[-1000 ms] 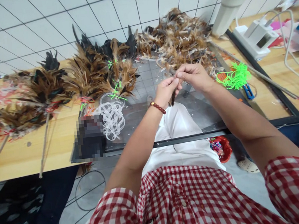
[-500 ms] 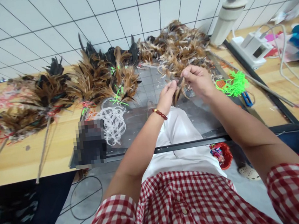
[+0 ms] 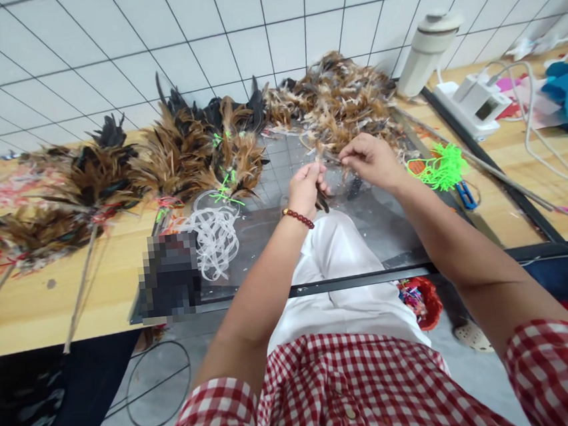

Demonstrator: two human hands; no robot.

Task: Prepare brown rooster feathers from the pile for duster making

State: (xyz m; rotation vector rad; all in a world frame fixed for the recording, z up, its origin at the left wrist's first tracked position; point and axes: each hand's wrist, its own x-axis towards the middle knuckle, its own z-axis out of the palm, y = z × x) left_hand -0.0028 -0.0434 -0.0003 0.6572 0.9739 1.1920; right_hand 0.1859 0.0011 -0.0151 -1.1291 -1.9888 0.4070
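Note:
My left hand (image 3: pixel 306 188) wears a red bead bracelet (image 3: pixel 298 218) and is closed on a small bunch of dark brown feathers (image 3: pixel 322 200), whose tips hang below the fingers. To its right, my right hand (image 3: pixel 373 160) has thumb and forefinger pinched together on what looks like a thin feather, mostly hidden by the fingers. A narrow gap separates the two hands. Behind them lies a big heap of loose brown feathers (image 3: pixel 348 99). Tied feather bunches (image 3: pixel 238 154) with green string stand left of my hands.
White plastic strips (image 3: pixel 214 236) lie left on the glass panel (image 3: pixel 261 242). Green string (image 3: pixel 441 168), a blue cutter (image 3: pixel 466 195) and thin rods (image 3: pixel 496 176) are at right. A bottle (image 3: pixel 428 52) and a white power strip (image 3: pixel 472 111) stand behind. Feather dusters (image 3: pixel 82 279) cover the left.
My hands have drawn a little apart. The left has turned and moved slightly left and down with its feathers; the right has dropped slightly. The view has tilted slightly up.

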